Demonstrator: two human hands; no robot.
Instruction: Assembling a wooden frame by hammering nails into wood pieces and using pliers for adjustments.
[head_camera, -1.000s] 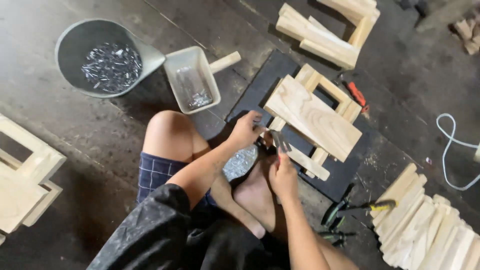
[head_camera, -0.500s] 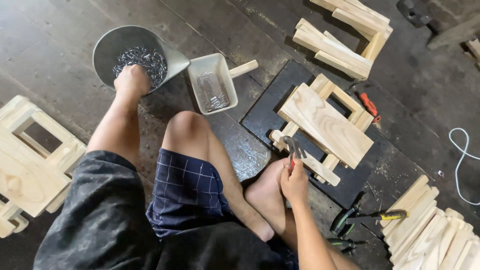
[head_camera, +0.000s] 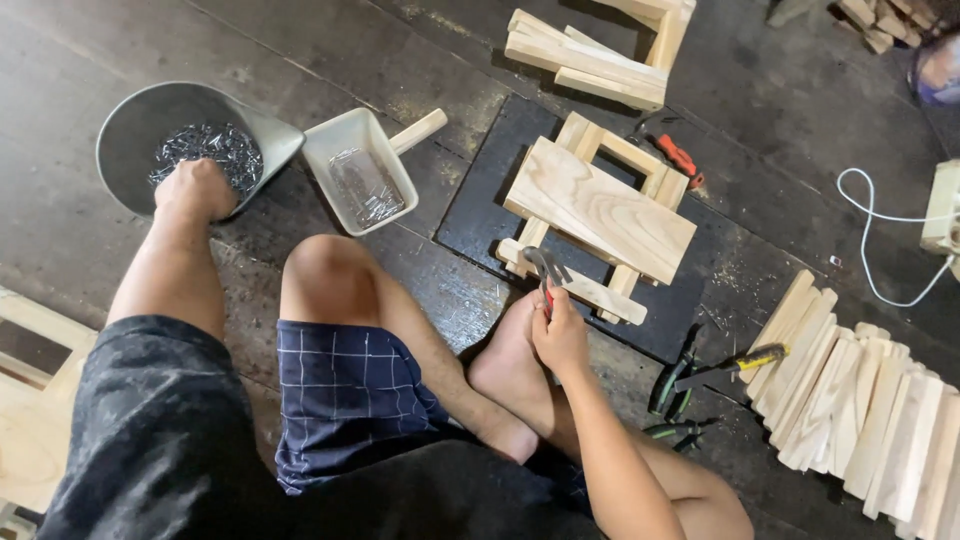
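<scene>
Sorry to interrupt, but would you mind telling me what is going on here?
A person sits on the floor assembling small wooden frames. The left hand reaches into a round metal bowl of nails, while the right hand holds a hammer by its handle against the wooden piece lying on a dark mat. A scoop-shaped tray sits beside the bowl, and cut wooden slats lie stacked to the right.

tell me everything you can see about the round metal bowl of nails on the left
The round metal bowl is grey, dull and fairly deep, and sits on the dark plank floor at the upper left. A heap of small shiny nails lies in it. The person's left hand reaches in over the near rim, down among the nails. On its right side it appears to touch a pale rectangular scoop with a wooden handle.
</scene>
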